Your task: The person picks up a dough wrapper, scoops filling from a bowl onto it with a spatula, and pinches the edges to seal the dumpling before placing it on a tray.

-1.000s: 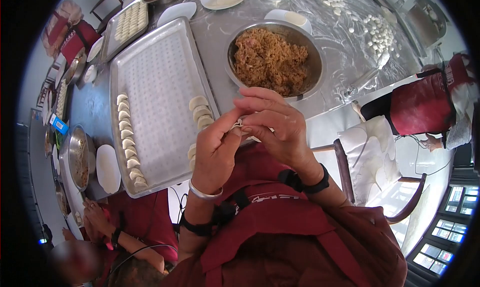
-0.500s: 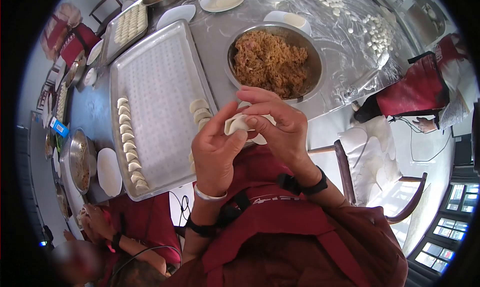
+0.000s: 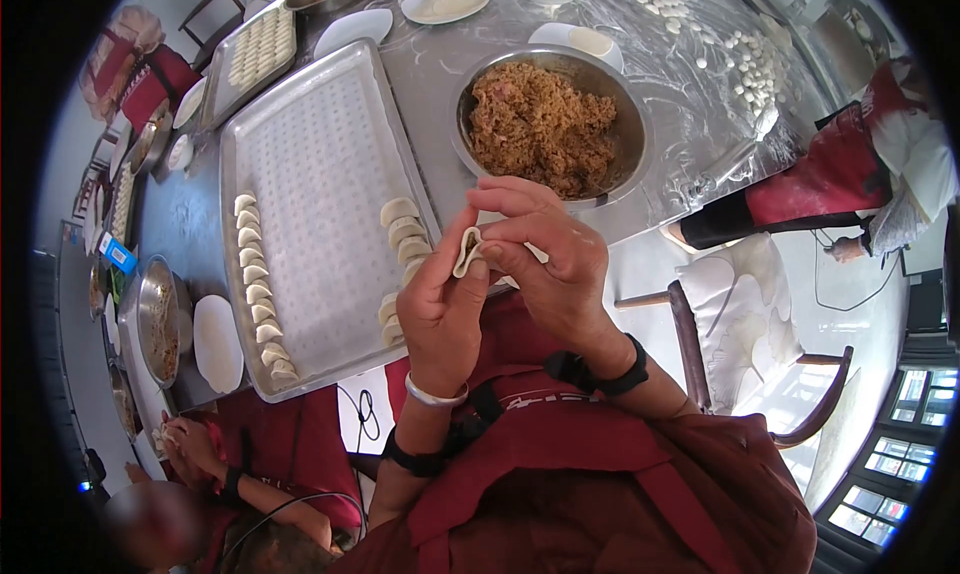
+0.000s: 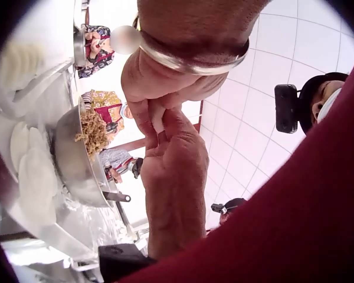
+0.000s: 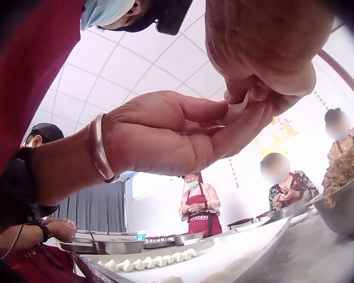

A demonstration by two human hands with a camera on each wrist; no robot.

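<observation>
Near the bowl (image 3: 631, 144), 2 hands (image 3: 440, 314) (image 3: 560, 264) pinch 1 dumpling (image 3: 463, 262); only the head view shows its open edge.

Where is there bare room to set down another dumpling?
The near tray is bare mid-way, between left dumpling row and right dumpling row. A table strip between tray and filling bowl looks free. Crowded: the tray's right edge beside the left hand; dough pieces strew the far right.
</observation>
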